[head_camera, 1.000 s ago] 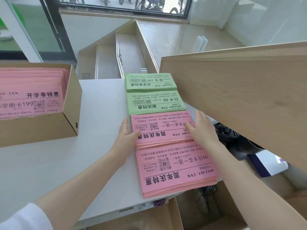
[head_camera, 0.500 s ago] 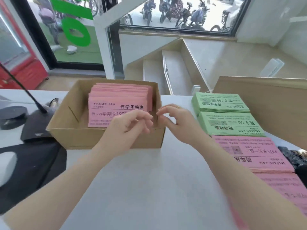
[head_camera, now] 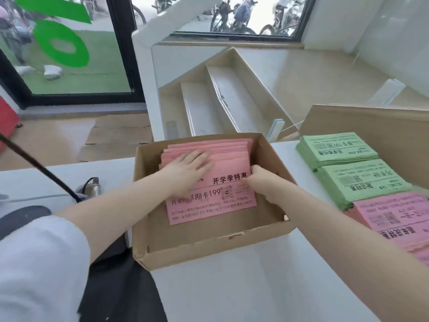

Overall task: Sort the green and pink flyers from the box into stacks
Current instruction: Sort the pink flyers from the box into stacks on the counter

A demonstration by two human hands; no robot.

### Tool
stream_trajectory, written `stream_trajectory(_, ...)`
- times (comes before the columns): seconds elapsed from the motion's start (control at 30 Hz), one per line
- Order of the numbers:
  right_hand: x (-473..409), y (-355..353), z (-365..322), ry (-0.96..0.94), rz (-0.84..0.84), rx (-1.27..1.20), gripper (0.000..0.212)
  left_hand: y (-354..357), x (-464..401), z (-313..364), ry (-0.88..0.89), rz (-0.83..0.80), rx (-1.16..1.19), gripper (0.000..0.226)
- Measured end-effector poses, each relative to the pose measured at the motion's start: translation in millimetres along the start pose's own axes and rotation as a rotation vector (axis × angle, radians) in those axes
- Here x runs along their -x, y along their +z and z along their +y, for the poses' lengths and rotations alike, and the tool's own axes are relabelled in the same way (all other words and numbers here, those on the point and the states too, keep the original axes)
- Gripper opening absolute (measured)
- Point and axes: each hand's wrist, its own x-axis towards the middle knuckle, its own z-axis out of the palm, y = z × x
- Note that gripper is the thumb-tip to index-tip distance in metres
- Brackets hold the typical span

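Currently logged, centre of view:

- Pink flyers [head_camera: 209, 196]: stack lying inside cardboard box [head_camera: 209, 247], black print facing up, filling approx. the far and middle part of the box.
- Left hand [head_camera: 188, 168]: inside box, palm down flat on top of the pink stack, fingers [head_camera: 204, 159] straight and slightly spread, resting on the paper.
- Right hand [head_camera: 257, 180]: inside box at the stack's right edge, fingers curled down over that edge; fingertips hidden, so whether they pinch sheets – cannot tell for sure, but they wrap the edge.
- Box: open top, sits on white table [head_camera: 255, 287], torn near rim.
- Green stacks, 2 pcs, right of box on table: far one [head_camera: 336, 149], near one [head_camera: 362, 182], touching each other.
- Pink stack [head_camera: 394, 214]: on table just nearer than the green ones, partly cut by frame edge.
- Wood panel [head_camera: 383, 126]: behind the stacks.
- Black mat [head_camera: 120, 287] and black cable [head_camera: 39, 168]: left of box.
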Motion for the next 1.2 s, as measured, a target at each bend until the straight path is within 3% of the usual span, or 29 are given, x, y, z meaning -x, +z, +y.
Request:
stream_trajectory(0.13,-2,1,5,-0.024,-0.039,-0.091,0.017,5,-5,2,0.003,0.002,0.025,0.118)
stream_trajectory(0.23,3,-1,11,-0.033,-0.042,-0.123,0.031,10,-9,5,-0.021,0.007,0.01,0.12)
stream_trajectory(0.43,27,-9,8,-0.11,0.09,-0.181,0.03,5,-12,1,-0.028,0.0,0.053,0.128)
stream_trajectory(0.57,35,0,-2,-0.182,-0.022,-0.213,0.025,6,-5,9,-0.059,0.059,0.082,0.128)
stream_trajectory(0.7,46,-2,2,-0.367,0.124,-0.134,0.027,-16,15,13,-0.141,0.228,0.287,0.116)
stream_trajectory(0.77,63,-12,7,-0.52,0.139,-0.207,0.031,-37,30,14,-0.227,0.321,0.451,0.097)
stream_trajectory(0.83,84,-28,10,-0.633,0.154,-0.321,0.035,-60,49,26,-0.295,0.417,0.411,0.063)
stream_trajectory(0.93,118,-58,19,-0.748,0.153,-0.498,0.033,-94,85,66,-0.324,0.566,0.316,0.046)
stream_trajectory(1.1,160,-84,69,-0.796,0.209,-0.759,0.032,-125,131,136,-0.113,0.862,0.246,0.029)
stream_trajectory(1.2,175,-91,118,-0.765,0.196,-0.812,0.029,-126,144,177,0.0,0.842,0.223,0.027)
